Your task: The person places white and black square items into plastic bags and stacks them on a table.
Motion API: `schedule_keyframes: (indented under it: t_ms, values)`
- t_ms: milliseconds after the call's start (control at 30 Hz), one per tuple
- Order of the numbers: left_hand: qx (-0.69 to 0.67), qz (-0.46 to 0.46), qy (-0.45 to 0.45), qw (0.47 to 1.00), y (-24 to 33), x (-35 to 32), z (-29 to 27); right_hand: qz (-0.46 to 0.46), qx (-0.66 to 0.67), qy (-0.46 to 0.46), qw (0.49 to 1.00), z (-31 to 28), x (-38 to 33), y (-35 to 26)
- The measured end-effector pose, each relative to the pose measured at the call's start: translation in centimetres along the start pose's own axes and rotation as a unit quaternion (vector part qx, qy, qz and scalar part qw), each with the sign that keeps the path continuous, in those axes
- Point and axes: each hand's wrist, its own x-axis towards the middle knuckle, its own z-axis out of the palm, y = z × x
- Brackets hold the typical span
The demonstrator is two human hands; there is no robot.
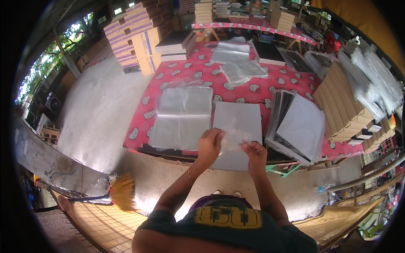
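On the low surface [253, 90] with its pink patterned cloth, a grey flat board [236, 122] lies at the near edge, beside a stack of clear plastic sleeves [182, 118]. Above the board, both hands pinch a thin clear plastic bag [233, 137], left hand [209, 143] and right hand [254, 151] with fingers closed on its edges. The slippery film could slide free or stay stuck shut, I judge.

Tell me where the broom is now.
In the head view, the broom lies on the floor at lower left, left of the person's left hand and below the table.

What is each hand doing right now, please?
Left hand: closed, pinching the edge of a clear plastic bag.
Right hand: closed, gripping the same bag's other edge.
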Motion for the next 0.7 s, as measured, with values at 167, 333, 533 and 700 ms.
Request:
schedule_keyframes:
  t_ms: [167, 333, 533, 700]
  values:
    - [0.063, 0.046, 0.078, 0.994, -0.5, 1.4, -0.6, -0.091, 0.219, -0.067, 0.969, 0.2, -0.6, 0.4]
    - [-0.114, -0.107, -0.041, 0.987, 3.8, 0.3, -0.6, 0.102, 0.13, -0.061, 0.984, 1.1, -2.1, -0.2]
    - [-0.179, -0.116, -0.17, 0.962, 0.4, -3.2, 0.4, 0.067, 0.157, -0.054, 0.984, -1.1, -1.4, -0.6]
    - [-0.398, -0.273, -0.017, 0.876, 1.6, 0.1, -2.6, 0.018, 0.024, -0.066, 0.997, -1.0, -1.7, -4.7]
